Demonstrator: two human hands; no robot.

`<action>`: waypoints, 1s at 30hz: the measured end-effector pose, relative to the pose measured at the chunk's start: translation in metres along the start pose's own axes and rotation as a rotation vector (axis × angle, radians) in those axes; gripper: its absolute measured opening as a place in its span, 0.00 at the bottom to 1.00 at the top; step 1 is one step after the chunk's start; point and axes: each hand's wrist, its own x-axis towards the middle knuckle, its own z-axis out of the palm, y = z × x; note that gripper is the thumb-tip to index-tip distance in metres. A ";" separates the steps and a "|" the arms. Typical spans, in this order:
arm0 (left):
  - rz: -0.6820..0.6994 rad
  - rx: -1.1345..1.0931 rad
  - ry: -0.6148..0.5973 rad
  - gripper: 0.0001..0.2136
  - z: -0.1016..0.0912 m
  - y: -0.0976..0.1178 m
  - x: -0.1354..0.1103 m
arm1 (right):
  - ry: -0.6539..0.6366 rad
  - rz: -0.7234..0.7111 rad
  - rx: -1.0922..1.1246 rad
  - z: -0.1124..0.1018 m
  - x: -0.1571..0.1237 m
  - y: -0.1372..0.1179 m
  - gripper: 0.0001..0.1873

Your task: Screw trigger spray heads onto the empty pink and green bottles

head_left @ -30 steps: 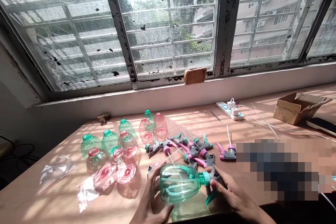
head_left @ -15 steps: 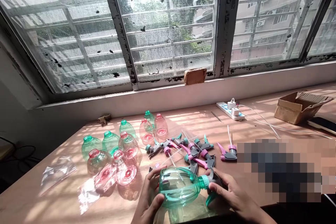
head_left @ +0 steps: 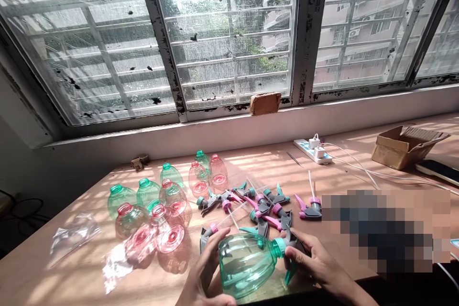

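Note:
I hold a clear green spray bottle point(head_left: 244, 263) on its side just above the wooden table point(head_left: 272, 162), near the front edge. My left hand point(head_left: 202, 275) cups its round body. My right hand point(head_left: 315, 265) is closed on the grey and teal trigger head point(head_left: 292, 256) at the bottle's neck. Just beyond lies a heap of loose trigger heads point(head_left: 263, 203), pink and teal, with thin dip tubes. To the left stand several empty green and pink bottles point(head_left: 161, 201), some tipped over.
Clear plastic bags point(head_left: 73, 236) lie at the left. A power strip point(head_left: 312, 149) with white cables sits near the wall, a cardboard box point(head_left: 405, 146) and a dark phone point(head_left: 435, 171) at the right. A blurred patch covers the right foreground.
The bottle has turned and tilted in my hands, its base dropping toward me. My left hand has slid lower under the body; my right hand stays on the trigger head.

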 end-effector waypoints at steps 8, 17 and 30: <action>-0.082 0.049 -0.113 0.40 0.009 0.017 -0.008 | 0.029 0.025 0.113 0.009 0.001 -0.009 0.29; 0.024 0.059 0.032 0.36 0.005 0.017 -0.002 | -0.015 -0.078 -0.025 -0.002 0.000 0.006 0.30; 0.035 0.032 -0.040 0.46 0.012 0.011 -0.005 | 0.005 -0.069 -0.102 0.001 0.000 0.000 0.33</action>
